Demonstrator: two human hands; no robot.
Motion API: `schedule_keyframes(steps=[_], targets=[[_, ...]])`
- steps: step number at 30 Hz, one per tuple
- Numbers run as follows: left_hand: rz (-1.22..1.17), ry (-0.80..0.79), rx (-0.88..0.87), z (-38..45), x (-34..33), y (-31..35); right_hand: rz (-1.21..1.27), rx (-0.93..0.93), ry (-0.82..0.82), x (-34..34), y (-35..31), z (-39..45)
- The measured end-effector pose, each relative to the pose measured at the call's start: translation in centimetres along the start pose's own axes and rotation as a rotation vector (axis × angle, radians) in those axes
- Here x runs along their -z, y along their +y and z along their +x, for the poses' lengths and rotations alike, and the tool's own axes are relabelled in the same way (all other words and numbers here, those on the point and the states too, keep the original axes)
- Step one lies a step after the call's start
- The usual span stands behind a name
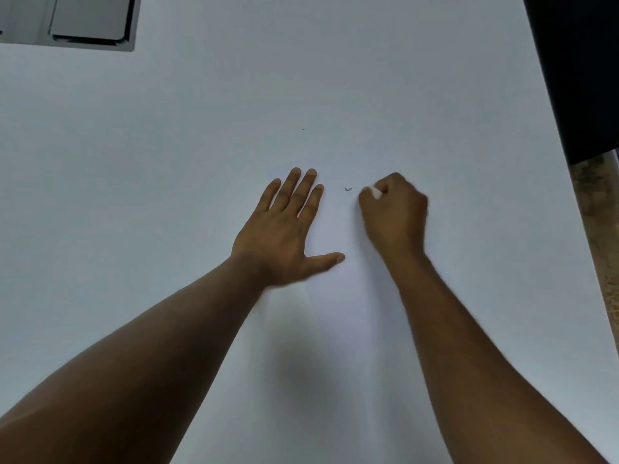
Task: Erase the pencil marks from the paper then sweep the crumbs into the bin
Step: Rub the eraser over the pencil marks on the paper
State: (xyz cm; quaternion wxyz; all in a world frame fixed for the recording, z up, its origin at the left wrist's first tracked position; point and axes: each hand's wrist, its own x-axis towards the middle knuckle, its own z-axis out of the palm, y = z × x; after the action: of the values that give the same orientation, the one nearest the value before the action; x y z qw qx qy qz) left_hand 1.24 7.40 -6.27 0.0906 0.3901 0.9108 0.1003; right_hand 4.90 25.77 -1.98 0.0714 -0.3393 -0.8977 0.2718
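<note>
- The left hand [284, 226] lay flat, fingers straight, pressing the paper [335, 95] to the bench.
- The right hand [395, 212] was curled round a white eraser [376, 193], just right of a small dark pencil mark [348, 189] between the hands.
- A fainter speck [303, 129] sat beyond the fingertips (crumb or mark, I couldn't tell).
- Hard rubbing away from the pinning palm might crease the sheet; no bin was in sight.

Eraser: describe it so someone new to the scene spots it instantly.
On the white paper, find the two hands at mid-frame. The right hand is fisted; the eraser is the small white nub poking from its fingers, right of the dark crumb. The left hand lies flat, empty.
</note>
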Motion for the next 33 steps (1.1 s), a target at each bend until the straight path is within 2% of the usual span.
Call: schedule_keyframes(steps=[3, 5, 9, 13, 19, 22, 26, 29, 33], targets=[[0.004, 0.012, -0.017, 0.0, 0.0, -0.1, 0.046, 0.133, -0.093, -2.3, -2.0, -2.8], [0.007, -0.005, -0.014, 0.0, 0.0, 0.0, -0.001, 0.172, -0.092, -2.5, -1.8, -3.0], [0.006, -0.012, 0.001, 0.0, 0.2, 0.0, -0.066, 0.075, 0.040, -0.1, 1.4, 0.5], [0.001, -0.012, -0.002, 0.0, 0.1, -0.1, -0.012, 0.022, 0.031, 1.5, 3.3, 2.3], [-0.002, -0.014, -0.002, 0.1, 0.1, 0.0, 0.067, 0.197, -0.060, -0.4, 0.2, 2.9], [-0.004, -0.024, 0.006, 0.1, 0.3, 0.0, 0.003, 0.283, -0.090, -1.2, -0.2, 3.5], [-0.018, -0.004, -0.001, 0.1, 0.1, 0.0, -0.112, 0.153, 0.024, 1.1, 2.8, 5.8], [-0.019, 0.009, -0.004, 0.1, 0.0, 0.0, -0.075, 0.119, 0.014, 2.1, 3.3, 6.5], [-0.019, 0.004, -0.005, 0.1, 0.1, -0.1, 0.039, 0.291, -0.047, -0.1, 0.2, 4.9]])
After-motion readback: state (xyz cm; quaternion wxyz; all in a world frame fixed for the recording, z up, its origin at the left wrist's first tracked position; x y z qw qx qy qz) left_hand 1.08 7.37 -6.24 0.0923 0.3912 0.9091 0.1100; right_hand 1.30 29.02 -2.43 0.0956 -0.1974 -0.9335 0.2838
